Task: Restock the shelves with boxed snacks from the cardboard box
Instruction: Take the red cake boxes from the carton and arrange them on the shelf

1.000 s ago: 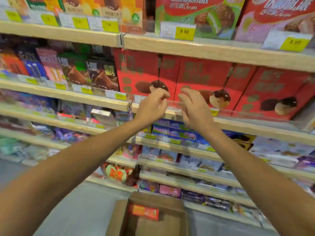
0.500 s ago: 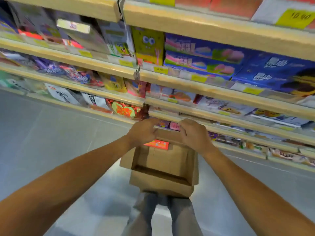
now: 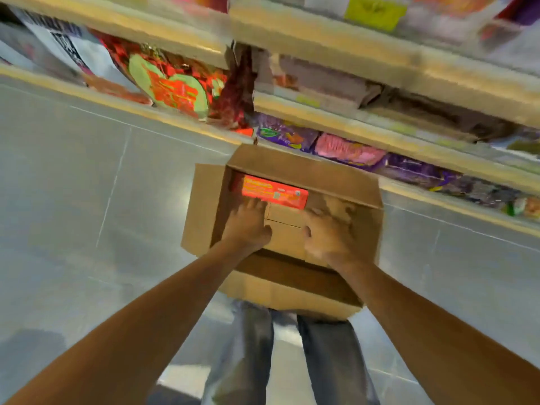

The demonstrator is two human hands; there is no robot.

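An open cardboard box [image 3: 344,182] stands on the floor in front of the lowest shelves. A red snack box [image 3: 274,192] lies against its far inner wall. Both hands are down inside the box. My left hand [image 3: 248,225] has its fingertips at the near edge of the red snack box. My right hand [image 3: 327,235] is blurred, a little right of the red box, over the bare cardboard bottom. Neither hand holds anything that I can see.
Wooden shelf edges [image 3: 321,33] cross the top of the view, stocked with purple and pink snack bags [image 3: 347,152] and red foil packs [image 3: 172,86]. Grey tiled floor [image 3: 87,185] spreads to the left. My legs [image 3: 292,355] stand behind the box.
The hands came down from the red boxes on the upper shelf into the cardboard box on the floor. The view tilted down with them.
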